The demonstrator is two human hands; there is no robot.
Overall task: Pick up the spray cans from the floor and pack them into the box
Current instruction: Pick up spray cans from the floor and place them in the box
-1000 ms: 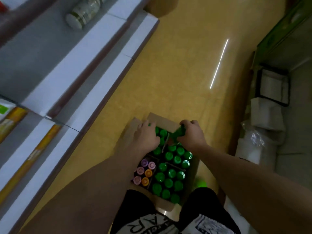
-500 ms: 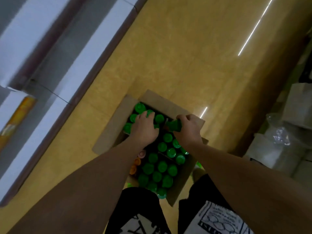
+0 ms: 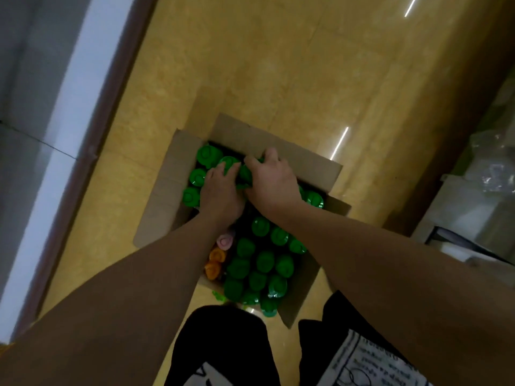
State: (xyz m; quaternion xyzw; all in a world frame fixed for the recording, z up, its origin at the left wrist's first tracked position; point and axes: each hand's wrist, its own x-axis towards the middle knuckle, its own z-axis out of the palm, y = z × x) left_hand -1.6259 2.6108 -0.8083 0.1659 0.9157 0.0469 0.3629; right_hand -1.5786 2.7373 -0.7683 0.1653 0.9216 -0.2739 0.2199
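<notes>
An open cardboard box [image 3: 303, 160] stands on the yellow floor, packed with several upright spray cans with green caps [image 3: 264, 261]. A pink-capped can [image 3: 225, 240] and orange-capped cans [image 3: 216, 261] stand at the box's left side. Both hands are over the far half of the box. My right hand [image 3: 274, 181] grips a green-capped can [image 3: 245, 174] at its top. My left hand [image 3: 221, 192] rests beside it with its fingers on the neighbouring green caps. Whether the left hand grips a can is hidden.
Grey and white shelf edges [image 3: 72, 107] run along the left side. White boxes and crumpled plastic wrap [image 3: 485, 174] lie at the right. My knees in black shorts [image 3: 223, 344] are just in front of the box.
The view tilted and moved closer to the box. My right hand shifted left toward the left hand, and both now meet over the cans in the far half.
</notes>
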